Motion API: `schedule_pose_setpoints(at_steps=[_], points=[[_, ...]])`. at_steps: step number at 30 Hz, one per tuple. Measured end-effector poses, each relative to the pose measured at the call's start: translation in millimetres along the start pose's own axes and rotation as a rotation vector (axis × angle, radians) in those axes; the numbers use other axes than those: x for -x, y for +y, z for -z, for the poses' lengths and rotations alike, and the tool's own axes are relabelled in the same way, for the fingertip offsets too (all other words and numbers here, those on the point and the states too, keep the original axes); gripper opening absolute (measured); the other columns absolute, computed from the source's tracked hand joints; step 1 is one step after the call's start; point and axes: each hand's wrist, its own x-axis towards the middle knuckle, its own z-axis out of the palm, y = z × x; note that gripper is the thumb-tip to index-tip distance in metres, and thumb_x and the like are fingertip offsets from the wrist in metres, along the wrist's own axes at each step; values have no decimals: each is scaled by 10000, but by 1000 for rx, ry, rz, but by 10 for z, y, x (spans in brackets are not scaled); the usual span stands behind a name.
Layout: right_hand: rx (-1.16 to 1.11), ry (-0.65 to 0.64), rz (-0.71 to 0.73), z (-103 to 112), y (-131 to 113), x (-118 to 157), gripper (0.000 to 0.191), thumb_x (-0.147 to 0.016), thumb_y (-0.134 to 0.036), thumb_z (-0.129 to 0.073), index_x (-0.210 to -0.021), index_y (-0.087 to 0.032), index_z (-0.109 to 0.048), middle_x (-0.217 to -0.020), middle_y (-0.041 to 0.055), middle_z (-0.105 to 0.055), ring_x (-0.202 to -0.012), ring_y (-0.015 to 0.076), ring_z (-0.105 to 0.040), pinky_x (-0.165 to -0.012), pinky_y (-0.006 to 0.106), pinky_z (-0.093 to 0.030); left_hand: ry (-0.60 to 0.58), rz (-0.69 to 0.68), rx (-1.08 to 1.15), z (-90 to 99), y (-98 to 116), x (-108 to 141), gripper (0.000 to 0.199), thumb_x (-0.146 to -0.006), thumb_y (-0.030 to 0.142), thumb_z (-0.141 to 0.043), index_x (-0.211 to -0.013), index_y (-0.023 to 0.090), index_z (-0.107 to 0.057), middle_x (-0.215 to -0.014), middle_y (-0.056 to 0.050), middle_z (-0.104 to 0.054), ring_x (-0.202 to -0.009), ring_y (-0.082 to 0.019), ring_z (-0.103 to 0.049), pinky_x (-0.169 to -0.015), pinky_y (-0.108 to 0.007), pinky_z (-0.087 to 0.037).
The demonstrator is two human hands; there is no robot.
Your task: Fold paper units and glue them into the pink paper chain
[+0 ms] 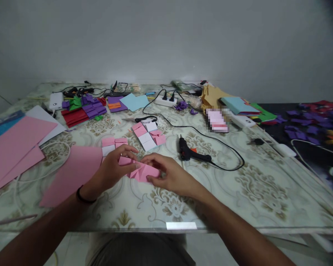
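A pink sheet of folded paper (144, 172), creased near its middle, is held between my two hands just above the table's front part. My left hand (115, 164) has its thumb and fingers on the paper's left side. On the right end, my right hand (169, 171) pinches the paper between thumb and fingers. Behind my left hand lie small folded pink and white paper pieces (108, 149), partly hidden by it. A card with pink and white folded squares (147, 141) lies just beyond my hands. A larger pink sheet (77, 170) rests under my left forearm.
A black glue gun (192, 152) lies to the right, its cord looping behind. Scissors (140, 119) and a white power strip (165, 101) are farther back. Pink sheets (16, 144) lie at left, purple folded papers (93, 107) behind, and a paper stack (240, 106) at right.
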Motion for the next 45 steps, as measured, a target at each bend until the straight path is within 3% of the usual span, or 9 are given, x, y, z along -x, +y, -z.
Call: schedule_pose_setpoints(at_steps=[5, 12, 23, 29, 32, 36, 39, 42, 45], points=[[242, 11, 199, -36, 0, 4, 664, -699, 36, -555, -1299, -243, -618, -1184, 78, -696, -1048, 238, -667, -930, 388, -541, -12, 5, 7, -7, -6, -6, 254, -813, 285, -786, -1037, 227, -681, -949, -17, -742, -956, -209, -708, -848, -326, -541], [240, 70, 239, -8, -14, 27, 421, -805, -35, -576, -1162, -233, -682, -1063, 74, -717, -994, 231, -686, -911, 391, -552, -28, -6, -44, -16, 6, -9, 191, -813, 255, -744, -996, 218, -701, -987, -31, -747, -991, -222, -704, -887, -351, -554], [211, 130, 167, -12, 36, 0, 226, -870, -65, -641, -1007, -232, -710, -1016, 66, -751, -956, 216, -717, -839, 337, -545, -126, -129, -192, -29, 38, 49, 278, -843, 168, -711, -1110, 237, -680, -1114, -32, -769, -1077, -227, -715, -967, -376, -556], [185, 197, 4, -101, 32, -2, 182, -869, -94, -636, -976, -223, -707, -928, 27, -768, -815, 185, -704, -757, 304, -546, -54, -223, -283, -121, 42, 85, 213, -875, 221, -739, -1080, 225, -681, -1065, -43, -798, -1008, -231, -749, -893, -353, -574], [124, 208, -28, -139, 33, -1, 178, -865, -111, -657, -996, -226, -695, -936, 22, -773, -818, 181, -716, -755, 302, -556, -35, -202, -328, -129, 60, 96, 158, -874, 207, -711, -1030, 223, -696, -1005, -28, -812, -935, -222, -763, -820, -326, -566], [29, 185, -62, -164, 37, -1, 325, -888, -163, -670, -1203, -231, -630, -1056, 53, -787, -937, 198, -750, -827, 336, -587, 39, -131, -360, -112, 81, 87, 114, -836, 167, -653, -909, 228, -717, -827, 12, -802, -766, -193, -746, -704, -290, -534], [30, 197, -92, -172, 51, 3, 419, -909, -213, -691, -1303, -241, -549, -1043, 54, -779, -927, 202, -749, -846, 364, -600, 134, -34, -312, -98, 61, 65, 68, -839, 220, -659, -862, 229, -722, -796, 11, -798, -781, -203, -760, -695, -284, -543], [88, 271, -29, -175, 81, 11, 306, -941, -242, -681, -1218, -248, -551, -1007, 41, -742, -873, 193, -734, -798, 347, -601, 180, 32, -160, -85, 17, 32, 41, -810, 258, -688, -835, 225, -690, -816, -11, -803, -841, -231, -784, -712, -295, -579], [218, 325, 91, -171, 118, 10, 124, -991, -235, -630, -1107, -244, -587, -971, 46, -716, -810, 180, -715, -759, 327, -595, 136, 51, 12, -67, -25, -7, 130, -770, 246, -712, -887, 225, -661, -799, -11, -787, -795, -221, -780, -681, -288, -589]])
